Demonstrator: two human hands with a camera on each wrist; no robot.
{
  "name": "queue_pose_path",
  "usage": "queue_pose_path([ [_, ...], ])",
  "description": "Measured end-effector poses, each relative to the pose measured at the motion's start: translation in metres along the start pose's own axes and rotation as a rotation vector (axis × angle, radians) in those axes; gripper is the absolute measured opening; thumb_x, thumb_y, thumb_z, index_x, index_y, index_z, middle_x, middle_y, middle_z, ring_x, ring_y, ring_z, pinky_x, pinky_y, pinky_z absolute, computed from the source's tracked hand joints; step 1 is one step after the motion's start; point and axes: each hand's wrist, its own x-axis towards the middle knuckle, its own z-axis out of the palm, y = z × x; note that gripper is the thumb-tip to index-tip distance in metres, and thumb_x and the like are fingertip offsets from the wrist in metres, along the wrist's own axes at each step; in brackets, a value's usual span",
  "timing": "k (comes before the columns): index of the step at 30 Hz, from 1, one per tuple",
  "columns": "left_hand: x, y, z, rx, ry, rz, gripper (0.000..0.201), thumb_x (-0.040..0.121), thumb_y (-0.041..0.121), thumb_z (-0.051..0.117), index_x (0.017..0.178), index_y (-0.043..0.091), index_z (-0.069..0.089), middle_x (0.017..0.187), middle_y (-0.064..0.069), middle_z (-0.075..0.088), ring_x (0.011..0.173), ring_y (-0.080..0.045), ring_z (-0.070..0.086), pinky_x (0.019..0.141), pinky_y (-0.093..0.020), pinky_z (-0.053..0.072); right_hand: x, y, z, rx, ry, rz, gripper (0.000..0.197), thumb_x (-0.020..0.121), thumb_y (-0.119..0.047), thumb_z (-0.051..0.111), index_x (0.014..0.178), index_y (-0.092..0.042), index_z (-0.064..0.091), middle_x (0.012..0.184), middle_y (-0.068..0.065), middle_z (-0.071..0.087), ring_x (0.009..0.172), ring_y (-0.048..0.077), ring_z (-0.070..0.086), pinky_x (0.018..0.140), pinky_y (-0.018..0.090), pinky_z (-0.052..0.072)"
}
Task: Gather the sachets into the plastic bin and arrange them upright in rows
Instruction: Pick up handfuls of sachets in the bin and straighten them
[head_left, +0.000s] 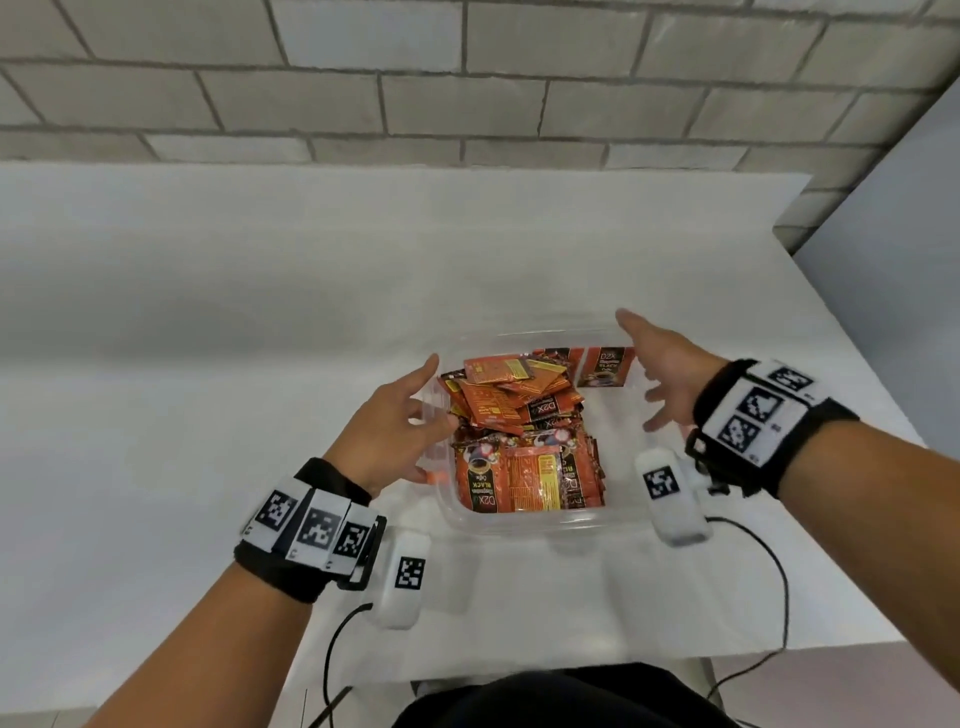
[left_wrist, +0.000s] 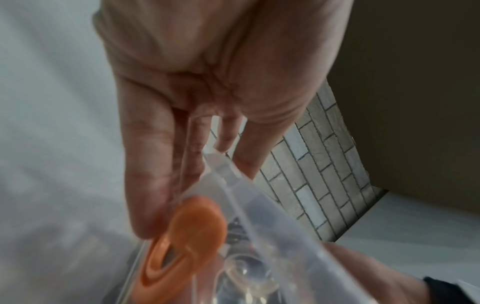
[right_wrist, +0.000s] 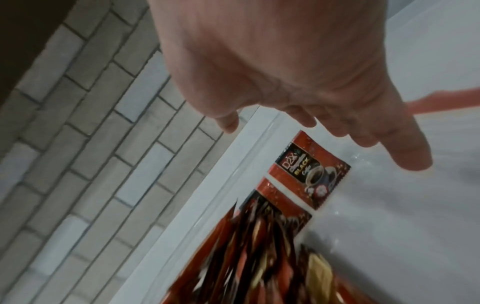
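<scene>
mostly orange-black sachets (head_left: 519, 415) heap, seemingly unsorted, in the clear bin (head_left: 524, 525); both hands spread, holding nothing.

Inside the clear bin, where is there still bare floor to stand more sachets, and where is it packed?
Bare floor in the clear plastic bin lies on its right side, bordered by the open right hand, the standing black-and-red sachet at the far wall, and the sachet rows. The left half is crowded: orange sachets piled loosely, beside the left hand.
</scene>
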Motion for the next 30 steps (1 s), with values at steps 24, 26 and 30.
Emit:
queue_pose_path([
  [24, 0.002, -0.005, -0.002, -0.016, -0.012, -0.001, 0.077, 0.088, 0.021, 0.067, 0.147, 0.042, 0.023, 0.115, -0.007, 0.063, 0.095, -0.024, 0.066, 0.069, -0.05, 0.059, -0.014, -0.005, 0.045, -0.128, -0.191, -0.09, 0.076, 0.09, -0.067, 0.03, 0.145, -0.015, 0.032, 0.151, 0.006, 0.035, 0.139, 0.025, 0.031, 0.114, 0.045, 0.021],
  [26, 0.002, -0.006, -0.002, -0.022, -0.01, -0.005, 0.077, 0.087, 0.022, 0.067, 0.147, 0.043, 0.024, 0.114, -0.006, 0.063, 0.095, -0.024, 0.066, 0.07, -0.051, 0.059, -0.015, -0.001, 0.039, -0.189, -0.117, -0.099, 0.078, 0.091, -0.068, 0.026, 0.15, -0.017, 0.022, 0.157, 0.005, 0.02, 0.144, 0.027, 0.02, 0.114, 0.048, 0.017],
  [30, 0.003, -0.007, -0.001, -0.015, -0.006, 0.002, 0.076, 0.087, 0.022, 0.066, 0.147, 0.044, 0.024, 0.114, -0.006, 0.063, 0.093, -0.025, 0.066, 0.069, -0.051, 0.059, -0.016, 0.007, 0.046, -0.197, -0.22, -0.051, 0.08, 0.087, -0.072, 0.029, 0.15, -0.023, 0.024, 0.156, 0.005, 0.026, 0.141, 0.034, 0.025, 0.11, 0.06, 0.023],
])
